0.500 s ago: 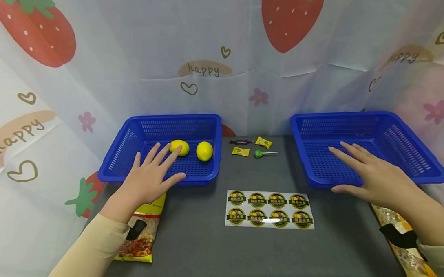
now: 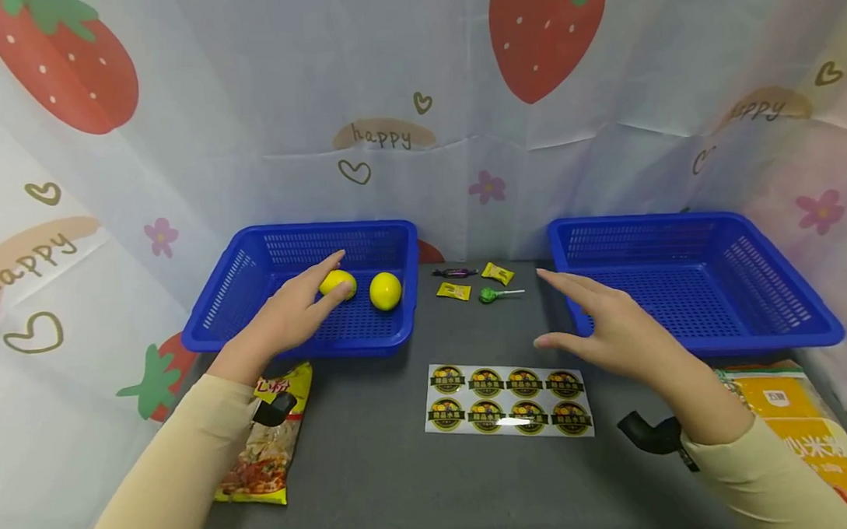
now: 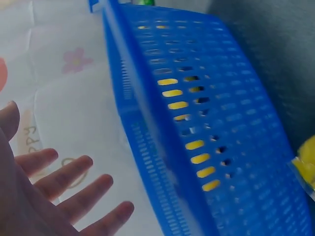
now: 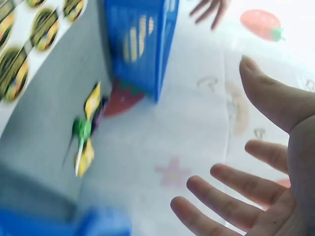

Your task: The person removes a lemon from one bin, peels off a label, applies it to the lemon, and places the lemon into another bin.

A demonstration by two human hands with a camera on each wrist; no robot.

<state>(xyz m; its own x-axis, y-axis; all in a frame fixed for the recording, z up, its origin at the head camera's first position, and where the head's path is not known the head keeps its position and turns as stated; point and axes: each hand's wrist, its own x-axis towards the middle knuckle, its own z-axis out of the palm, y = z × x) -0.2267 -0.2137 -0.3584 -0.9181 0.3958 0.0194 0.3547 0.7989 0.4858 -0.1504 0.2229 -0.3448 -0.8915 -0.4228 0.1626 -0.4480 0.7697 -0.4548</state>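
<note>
My left hand [image 2: 292, 309] hovers over the front of the left blue basket [image 2: 302, 348], fingers extended and holding nothing. Inside that basket lie two yellow lemons [image 2: 385, 291], one partly covered by the left hand in the head view. My right hand [image 2: 611, 324] is held in the air by the near left corner of the right blue basket [image 2: 737, 341], thumb apart from the straight fingers, with nothing in it. Between the baskets lie a green lollipop [image 2: 488, 295], two yellow-wrapped candies [image 2: 454, 291] and a dark purple-wrapped candy [image 2: 455, 273].
A white sheet of round stickers [image 2: 508, 400] lies mid-table. One printed food bag [image 2: 265, 449] is under my left forearm, and an orange-and-yellow food bag [image 2: 796, 419] lies by my right forearm. A printed curtain [image 2: 284, 82] hangs behind the baskets.
My right hand has moved left, from over the right basket to its left edge. The left hand has turned and risen slightly. The view has shifted a little.
</note>
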